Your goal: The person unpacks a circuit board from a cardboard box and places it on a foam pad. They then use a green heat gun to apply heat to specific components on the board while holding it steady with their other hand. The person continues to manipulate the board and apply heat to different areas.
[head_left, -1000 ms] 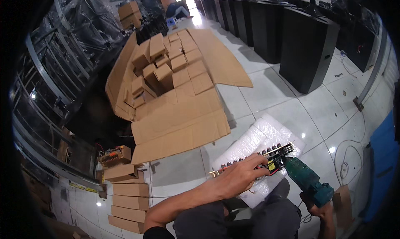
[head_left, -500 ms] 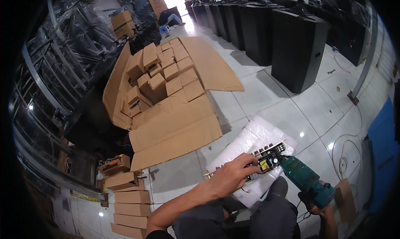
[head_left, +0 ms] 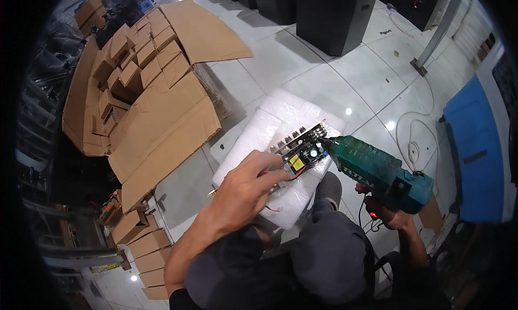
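My left hand (head_left: 237, 188) grips a circuit board (head_left: 308, 153) with its thumb and fingers closed at one edge. A yellow component, red and black wires and a row of knobs or jacks show on the board. It lies over a white, plastic-wrapped foam block (head_left: 253, 140) in front of my knees. My right hand (head_left: 389, 213) is wrapped round the handle of a teal power drill (head_left: 367, 161), held level from the right. The drill's tip meets the board's right end; whether it touches a screw is too small to tell.
A large open carton (head_left: 167, 137) full of small brown boxes stands at left. More small cartons (head_left: 150, 250) line the floor below it. Tall black cabinets (head_left: 334, 18) stand at the back. At right are a white cable (head_left: 413, 148) and a blue case (head_left: 475, 148).
My view has tilted down and to the right, so the scene sits higher and further left. The drill stays at the board's right end, and my left hand keeps its grip.
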A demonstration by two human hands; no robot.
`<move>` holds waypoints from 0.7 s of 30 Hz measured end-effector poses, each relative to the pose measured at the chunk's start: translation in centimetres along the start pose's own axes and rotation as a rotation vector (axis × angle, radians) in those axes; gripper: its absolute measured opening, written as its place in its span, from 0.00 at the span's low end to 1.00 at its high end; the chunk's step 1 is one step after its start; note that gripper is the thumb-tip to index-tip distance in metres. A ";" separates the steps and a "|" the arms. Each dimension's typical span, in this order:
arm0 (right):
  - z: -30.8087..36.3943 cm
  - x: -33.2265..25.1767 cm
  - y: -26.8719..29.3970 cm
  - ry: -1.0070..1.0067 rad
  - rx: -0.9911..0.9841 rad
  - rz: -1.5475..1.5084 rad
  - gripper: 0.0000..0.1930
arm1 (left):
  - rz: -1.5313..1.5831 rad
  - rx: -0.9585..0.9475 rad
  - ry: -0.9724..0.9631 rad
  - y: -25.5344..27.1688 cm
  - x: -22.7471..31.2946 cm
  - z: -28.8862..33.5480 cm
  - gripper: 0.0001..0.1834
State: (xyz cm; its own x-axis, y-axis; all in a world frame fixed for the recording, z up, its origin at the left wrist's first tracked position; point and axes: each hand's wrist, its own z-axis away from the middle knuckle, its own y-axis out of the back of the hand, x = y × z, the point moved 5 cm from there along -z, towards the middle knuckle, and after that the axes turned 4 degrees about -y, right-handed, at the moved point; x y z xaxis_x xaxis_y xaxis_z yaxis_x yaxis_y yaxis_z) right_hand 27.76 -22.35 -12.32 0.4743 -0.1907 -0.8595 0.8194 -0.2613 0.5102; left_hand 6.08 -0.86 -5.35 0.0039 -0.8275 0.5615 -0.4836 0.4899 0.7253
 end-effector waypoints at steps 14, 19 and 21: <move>-0.7 -0.5 -1.3 -0.127 -0.020 -0.351 0.18 | -0.035 0.039 -0.012 0.6 -0.2 0.1 0.20; -0.2 -0.8 0.4 -0.249 0.073 -0.460 0.18 | -0.085 0.010 0.013 0.3 0.0 -0.3 0.20; -0.2 0.6 1.0 -0.228 0.093 -0.663 0.22 | -0.088 0.004 0.074 0.3 0.0 -0.1 0.18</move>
State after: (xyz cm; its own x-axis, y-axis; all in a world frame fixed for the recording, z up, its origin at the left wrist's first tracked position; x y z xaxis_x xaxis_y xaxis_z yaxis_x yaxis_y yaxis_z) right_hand 28.94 -22.51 -12.30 -0.2027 -0.1538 -0.9671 0.8766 -0.4687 -0.1092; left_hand 6.01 -0.74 -5.11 0.1106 -0.8446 0.5238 -0.4817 0.4155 0.7716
